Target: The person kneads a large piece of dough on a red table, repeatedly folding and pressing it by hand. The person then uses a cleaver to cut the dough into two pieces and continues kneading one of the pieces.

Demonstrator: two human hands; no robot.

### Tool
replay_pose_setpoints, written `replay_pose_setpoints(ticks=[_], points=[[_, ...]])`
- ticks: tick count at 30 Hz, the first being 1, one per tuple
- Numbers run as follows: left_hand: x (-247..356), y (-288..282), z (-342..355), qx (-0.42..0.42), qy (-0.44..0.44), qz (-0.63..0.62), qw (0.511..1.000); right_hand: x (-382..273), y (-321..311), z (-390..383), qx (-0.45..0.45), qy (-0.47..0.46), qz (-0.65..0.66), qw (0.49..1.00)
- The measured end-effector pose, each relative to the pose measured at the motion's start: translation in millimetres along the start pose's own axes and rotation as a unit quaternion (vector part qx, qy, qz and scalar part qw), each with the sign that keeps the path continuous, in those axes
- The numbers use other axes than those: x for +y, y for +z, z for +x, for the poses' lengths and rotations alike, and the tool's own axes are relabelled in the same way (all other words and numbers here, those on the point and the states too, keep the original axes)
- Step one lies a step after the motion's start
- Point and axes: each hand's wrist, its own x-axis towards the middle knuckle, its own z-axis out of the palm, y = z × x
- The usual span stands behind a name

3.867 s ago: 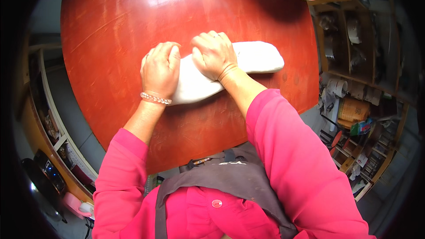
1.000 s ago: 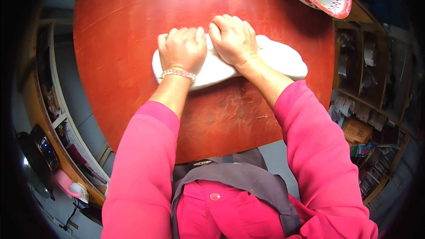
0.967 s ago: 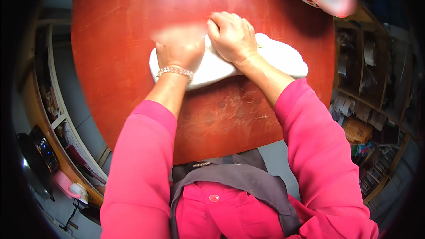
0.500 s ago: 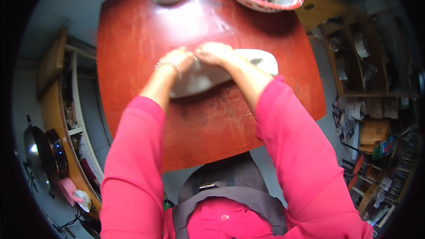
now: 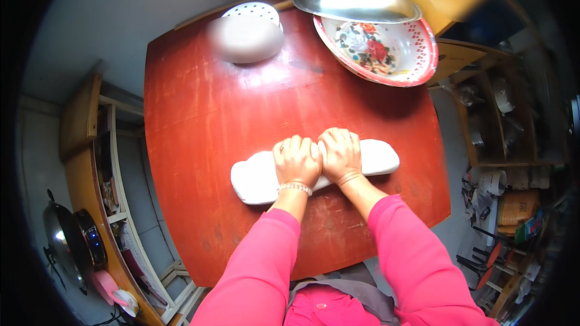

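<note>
A long white roll of dough (image 5: 257,178) lies across the red wooden table (image 5: 199,115). My left hand (image 5: 296,160) and my right hand (image 5: 340,154) press down on its middle, side by side, fingers curled over the top. The dough's two ends stick out to the left and right of my hands. A beaded bracelet sits on my left wrist. My sleeves are pink.
At the table's far edge stand a round white dough ball (image 5: 244,39), a white perforated plate (image 5: 254,9) behind it, a floral enamel basin (image 5: 377,45) and a metal lid (image 5: 356,0). Shelves stand left (image 5: 109,169) and right (image 5: 489,121). A wok (image 5: 60,241) sits lower left.
My head has lifted, so more of the table's far end shows. Both hands stay on the dough roll, now closer together at its middle.
</note>
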Motion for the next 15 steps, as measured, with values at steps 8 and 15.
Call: replay_pose_setpoints(ticks=[8,15], points=[[-2.0,7.1,60.5,-0.055,-0.061,0.026,0.996,7.9,5.6,57.0,-0.132,0.085,0.024,0.987],[-18.7,23.3,73.5,-0.082,-0.067,-0.014,0.994,12.4,18.6,66.4,-0.093,0.156,0.083,0.98]])
